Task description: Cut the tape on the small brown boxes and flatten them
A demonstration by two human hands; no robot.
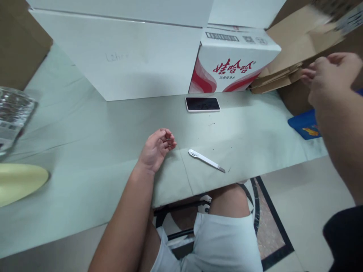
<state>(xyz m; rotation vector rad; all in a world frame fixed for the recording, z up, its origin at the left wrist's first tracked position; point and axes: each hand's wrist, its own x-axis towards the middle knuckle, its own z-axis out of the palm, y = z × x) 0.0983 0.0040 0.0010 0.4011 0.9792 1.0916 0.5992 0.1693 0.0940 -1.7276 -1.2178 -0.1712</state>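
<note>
My left hand rests on the pale green table cover with its fingers loosely curled and nothing seen in them. A white craft knife lies on the cover just to its right, apart from the hand. My right hand is raised at the far right, fingers bent and pressed together, touching the edge of flattened brown cardboard. A smartphone lies face up in front of a white carton with red lettering.
A large white box stands at the back. A clear plastic container and a pale yellow object sit at the left. A blue item lies at the table's right edge. Below are my knee and a patterned floor.
</note>
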